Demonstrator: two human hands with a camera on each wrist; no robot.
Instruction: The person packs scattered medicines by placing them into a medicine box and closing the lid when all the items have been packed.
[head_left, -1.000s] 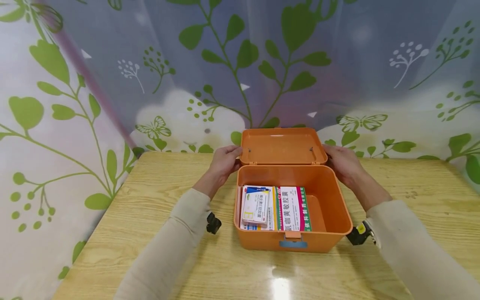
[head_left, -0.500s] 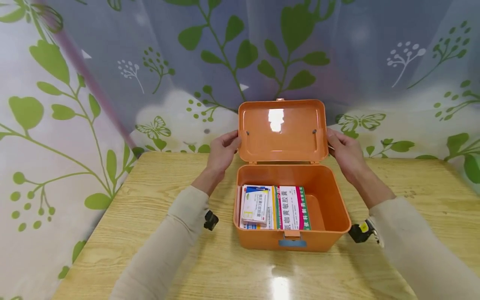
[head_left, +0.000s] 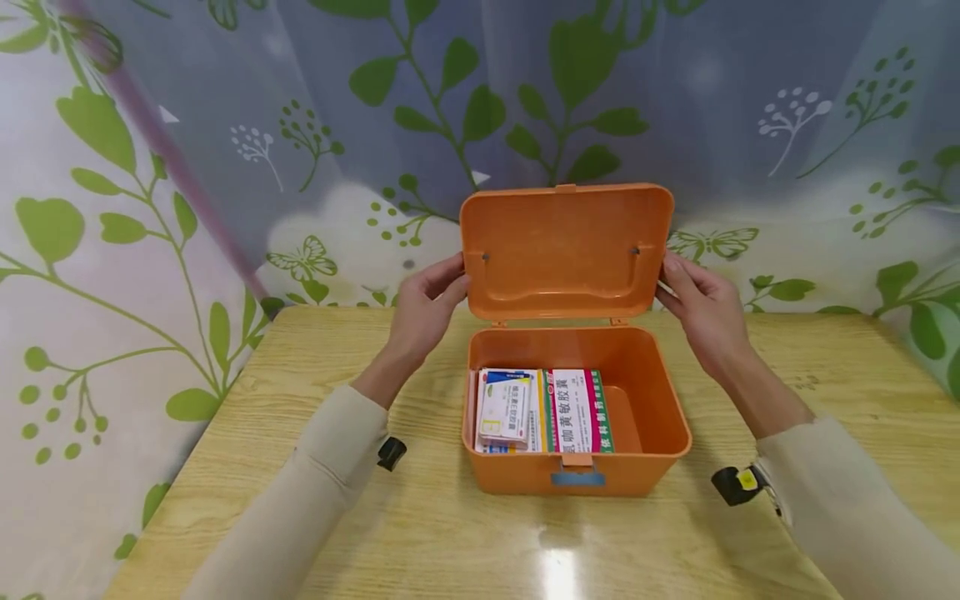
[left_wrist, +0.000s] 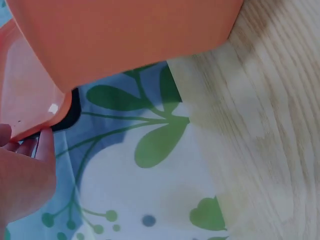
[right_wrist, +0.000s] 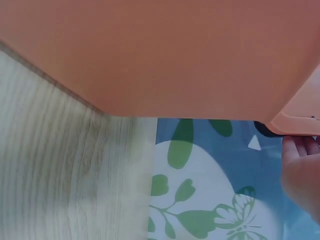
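Observation:
An orange box (head_left: 517, 477) stands on the table with its hinged lid (head_left: 566, 242) raised at the back, leaning steeply upright. At the lid's left edge my left hand (head_left: 420, 312) grips it, thumb on the inner side. My right hand (head_left: 711, 321) holds the opposite edge the same way; its fingers behind the lid are partly hidden. Both wrist views show the hands, left (left_wrist: 27, 177) and right (right_wrist: 302, 172), at the lid's rim beyond the box's side walls. Inside the box lie medicine packs: a small white one (head_left: 504, 410) atop others at left, and a green-and-magenta-striped one (head_left: 577, 408) beside it.
The box rests on a light wooden table (head_left: 300, 367). Close behind the table hangs a leaf-patterned cloth (head_left: 337, 183), which also runs along the left side. A blue latch (head_left: 577, 478) sits on the box's front.
The lid has swung up and forward from lying back to nearly upright, both hands rising with it at its edges. The hands have also moved slightly apart. The packs stay in place.

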